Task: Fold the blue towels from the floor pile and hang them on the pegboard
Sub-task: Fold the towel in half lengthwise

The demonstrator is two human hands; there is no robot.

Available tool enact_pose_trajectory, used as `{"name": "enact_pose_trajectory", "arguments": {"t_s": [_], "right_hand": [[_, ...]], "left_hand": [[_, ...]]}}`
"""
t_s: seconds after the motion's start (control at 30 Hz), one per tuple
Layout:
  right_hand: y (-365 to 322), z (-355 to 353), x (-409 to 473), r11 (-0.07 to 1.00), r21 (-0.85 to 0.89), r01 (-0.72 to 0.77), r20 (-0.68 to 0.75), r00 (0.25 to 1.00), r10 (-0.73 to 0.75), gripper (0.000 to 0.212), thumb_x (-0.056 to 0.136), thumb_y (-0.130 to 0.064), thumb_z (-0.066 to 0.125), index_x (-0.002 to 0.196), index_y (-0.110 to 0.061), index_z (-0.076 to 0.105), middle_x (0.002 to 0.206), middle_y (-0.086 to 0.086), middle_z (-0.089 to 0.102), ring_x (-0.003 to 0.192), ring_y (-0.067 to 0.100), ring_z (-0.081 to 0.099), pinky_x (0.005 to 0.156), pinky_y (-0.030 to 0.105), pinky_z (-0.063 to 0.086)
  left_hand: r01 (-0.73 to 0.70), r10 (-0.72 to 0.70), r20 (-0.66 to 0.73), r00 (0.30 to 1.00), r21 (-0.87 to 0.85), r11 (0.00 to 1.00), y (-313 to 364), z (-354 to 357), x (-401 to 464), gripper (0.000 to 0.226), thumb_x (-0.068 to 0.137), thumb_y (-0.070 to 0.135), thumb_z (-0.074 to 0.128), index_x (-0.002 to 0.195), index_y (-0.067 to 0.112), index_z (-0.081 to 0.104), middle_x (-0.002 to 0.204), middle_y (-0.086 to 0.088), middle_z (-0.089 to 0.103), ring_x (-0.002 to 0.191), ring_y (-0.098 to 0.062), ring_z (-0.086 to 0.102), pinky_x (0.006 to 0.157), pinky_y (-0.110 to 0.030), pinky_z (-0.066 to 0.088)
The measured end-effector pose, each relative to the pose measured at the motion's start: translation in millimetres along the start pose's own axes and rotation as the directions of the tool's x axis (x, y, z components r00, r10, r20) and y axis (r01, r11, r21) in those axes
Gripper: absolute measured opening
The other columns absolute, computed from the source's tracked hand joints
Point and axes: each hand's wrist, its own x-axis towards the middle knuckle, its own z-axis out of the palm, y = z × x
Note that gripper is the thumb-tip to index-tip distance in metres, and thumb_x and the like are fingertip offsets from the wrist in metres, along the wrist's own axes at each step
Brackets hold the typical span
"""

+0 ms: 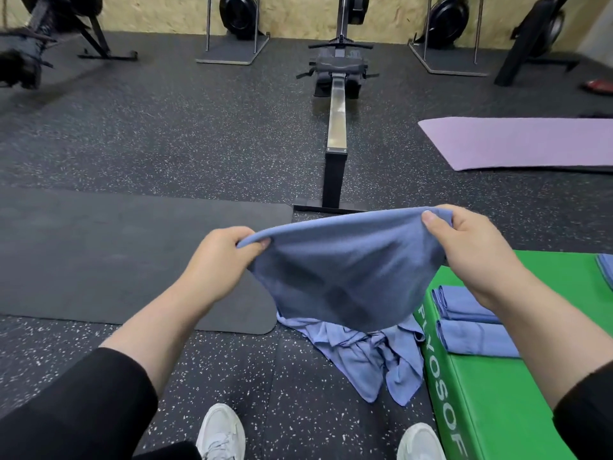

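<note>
The left hand (221,257) and right hand (464,240) each pinch an upper corner of a blue cloth towel (345,270), holding it spread in the air above the speckled black rubber floor (166,134). Below it a crumpled pile of blue towels (368,353) lies on the floor, just beside a green padded box (497,410). Two folded blue towels (471,323) rest on the box top. A dark grey mat (99,254) lies to the left, a purple mat (517,144) further right.
</note>
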Motion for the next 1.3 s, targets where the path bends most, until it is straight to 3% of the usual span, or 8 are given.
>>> {"name": "enact_pose_trajectory", "arguments": {"t_s": [0.2,0.47,0.67,0.73,0.83,1.07,1.2,1.3], "right_hand": [[6.2,-4.8,-3.7,0.967,0.248,-0.060,-0.064,0.995,0.078,0.023,0.103,-0.026,0.056,0.101,-0.007,0.069,0.094,0.012,0.069,0.087,0.021,0.059,0.079,0.045,0.047],[21.1,35.0,19.4,0.936,0.246,-0.253,0.081,0.967,0.240,0.029,0.102,-0.022,0.053,0.093,0.005,0.060,0.085,0.015,0.059,0.081,0.024,0.054,0.078,0.045,0.049],[14.8,71.6,30.4,0.887,0.327,-0.326,0.174,0.943,0.282,0.035,0.101,-0.022,0.053,0.090,0.011,0.062,0.092,0.039,0.063,0.080,0.026,0.057,0.077,0.050,0.053],[12.2,81.9,32.5,0.878,0.360,-0.316,0.173,0.947,0.270,0.036,0.102,-0.019,0.052,0.076,0.001,0.066,0.078,0.027,0.069,0.073,0.023,0.059,0.072,0.045,0.055],[5.9,94.2,31.7,0.832,0.430,-0.350,0.246,0.932,0.265,0.049,0.104,-0.019,0.049,0.058,-0.016,0.065,0.059,0.002,0.060,0.058,0.015,0.054,0.058,0.027,0.047],[6.3,100.1,31.5,0.760,0.508,-0.405,0.348,0.904,0.248,0.041,0.108,-0.018,0.042,0.077,-0.013,0.068,0.070,0.004,0.066,0.064,0.011,0.061,0.067,0.026,0.050],[2.9,92.9,26.1,0.753,0.521,-0.401,0.363,0.903,0.229,0.038,0.108,-0.027,0.043,0.084,-0.010,0.067,0.066,0.001,0.069,0.058,0.006,0.067,0.053,0.016,0.049],[7.4,82.5,30.7,0.827,0.462,-0.320,0.259,0.941,0.219,0.023,0.101,-0.014,0.056,0.079,-0.010,0.060,0.059,0.000,0.057,0.056,0.013,0.055,0.051,0.022,0.044]], "left_hand": [[0.093,-0.149,-0.061,0.987,-0.538,0.838,5.3,-1.5,3.6,0.029,0.097,0.030,0.065,0.088,0.003,0.072,0.078,-0.003,0.064,0.073,-0.013,0.055,0.074,-0.036,0.055],[0.298,-0.400,-0.025,0.916,-0.623,0.723,15.2,45.6,15.3,0.029,0.083,0.045,0.064,0.083,0.016,0.062,0.078,-0.003,0.044,0.073,-0.018,0.036,0.072,-0.038,0.030],[0.170,-0.200,-0.054,0.978,-0.345,0.923,61.9,86.4,19.5,0.043,0.094,0.024,0.055,0.061,0.015,0.029,0.060,0.005,0.026,0.062,-0.014,0.022,0.055,-0.029,0.019],[0.074,-0.093,-0.070,0.993,-0.244,0.967,73.1,98.2,15.1,0.051,0.097,0.023,0.059,0.056,0.018,0.028,0.054,0.007,0.028,0.055,-0.013,0.023,0.051,-0.027,0.019],[-0.035,0.010,-0.142,0.990,-0.168,0.985,75.8,114.6,13.7,0.057,0.096,0.024,0.064,0.049,0.025,0.033,0.055,0.008,0.041,0.057,-0.007,0.041,0.055,-0.018,0.030],[-0.077,0.061,-0.162,0.985,-0.092,0.993,65.5,119.8,19.5,0.026,0.097,0.027,0.064,0.072,0.025,0.070,0.073,0.012,0.053,0.075,-0.006,0.054,0.066,-0.017,0.036],[-0.140,0.137,-0.031,0.990,-0.116,0.983,73.4,116.0,11.7,0.022,0.099,0.022,0.058,0.092,0.020,0.078,0.093,0.009,0.067,0.088,-0.007,0.060,0.080,-0.024,0.046],[-0.105,0.156,0.243,0.957,-0.211,0.972,82.9,108.8,2.3,0.030,0.095,0.017,0.048,0.080,0.006,0.072,0.092,0.008,0.069,0.068,-0.015,0.052,0.072,-0.034,0.049]]}}
